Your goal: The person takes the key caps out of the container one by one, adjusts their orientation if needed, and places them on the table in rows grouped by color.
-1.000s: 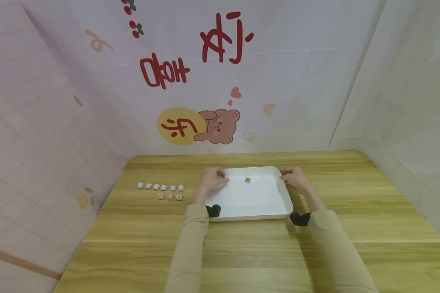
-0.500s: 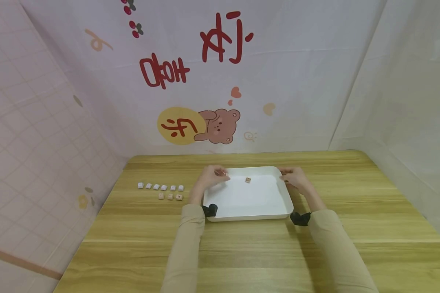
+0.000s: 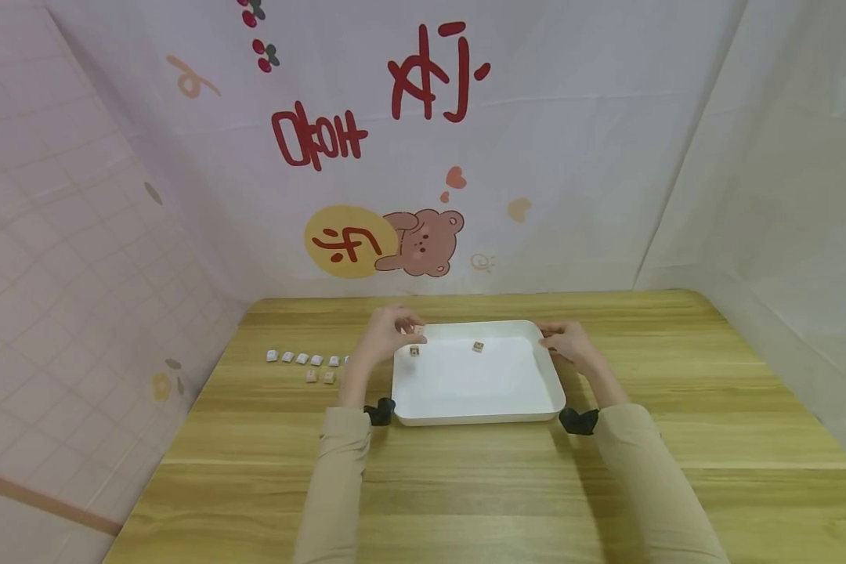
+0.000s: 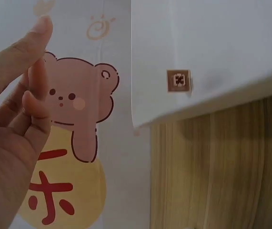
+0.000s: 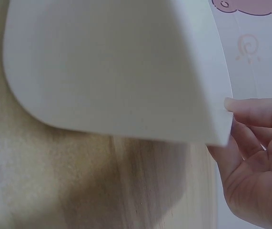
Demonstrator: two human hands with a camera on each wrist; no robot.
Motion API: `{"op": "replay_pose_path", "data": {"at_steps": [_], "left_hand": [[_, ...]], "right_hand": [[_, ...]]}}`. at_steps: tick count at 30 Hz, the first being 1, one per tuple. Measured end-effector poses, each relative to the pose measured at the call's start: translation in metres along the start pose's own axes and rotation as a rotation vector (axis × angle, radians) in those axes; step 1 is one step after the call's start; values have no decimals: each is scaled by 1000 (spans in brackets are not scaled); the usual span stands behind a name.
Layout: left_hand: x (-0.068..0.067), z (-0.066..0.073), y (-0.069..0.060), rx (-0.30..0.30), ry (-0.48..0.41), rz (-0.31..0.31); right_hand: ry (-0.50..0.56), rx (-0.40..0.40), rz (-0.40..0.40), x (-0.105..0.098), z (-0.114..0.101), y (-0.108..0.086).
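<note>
A white rectangular tray (image 3: 479, 384) is on the wooden table. Near its back right corner, my right hand (image 3: 571, 345) pinches the rim between thumb and fingers, as the right wrist view also shows. My left hand (image 3: 389, 338) is over the tray's back left corner, fingers loosely bent; in the left wrist view nothing shows between its thumb and fingers. Just under it a brown keycap (image 3: 414, 350) lies inside the tray, its cross-shaped stem socket facing up in the left wrist view. Another tan keycap (image 3: 478, 346) lies near the tray's back edge.
Left of the tray is a row of white keycaps (image 3: 301, 359), with beige keycaps (image 3: 312, 376) in front. My left forearm hides part of both rows. A patterned cloth wall (image 3: 571, 196) rises behind the table (image 3: 493, 486).
My left hand has moved left and slightly back, off the spot where the brown keycap now shows in the tray. The right hand keeps its hold on the rim.
</note>
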State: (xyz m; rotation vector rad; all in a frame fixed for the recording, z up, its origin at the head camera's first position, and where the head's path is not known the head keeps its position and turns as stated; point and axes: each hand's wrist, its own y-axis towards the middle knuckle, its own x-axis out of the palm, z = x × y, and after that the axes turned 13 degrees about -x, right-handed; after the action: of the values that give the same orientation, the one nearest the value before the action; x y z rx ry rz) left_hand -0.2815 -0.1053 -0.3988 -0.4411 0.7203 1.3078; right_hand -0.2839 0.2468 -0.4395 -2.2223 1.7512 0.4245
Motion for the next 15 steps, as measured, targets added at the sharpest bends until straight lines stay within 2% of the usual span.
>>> {"op": "replay_pose_path", "data": {"at_steps": [3,5,11,15], "left_hand": [[-8,-7,-7,9,-13,41],[-16,-13,-13,-6,-26,64],[-40,-34,-30,-127,-75,89],[-52,-53,-41,-172,-53,117]], "right_hand": [[3,0,1,0,1,1],[-2,-2,-3,0,1,1],[-7,7,-3,1,-1,0],[-13,8,0,1,-3,-1]]}}
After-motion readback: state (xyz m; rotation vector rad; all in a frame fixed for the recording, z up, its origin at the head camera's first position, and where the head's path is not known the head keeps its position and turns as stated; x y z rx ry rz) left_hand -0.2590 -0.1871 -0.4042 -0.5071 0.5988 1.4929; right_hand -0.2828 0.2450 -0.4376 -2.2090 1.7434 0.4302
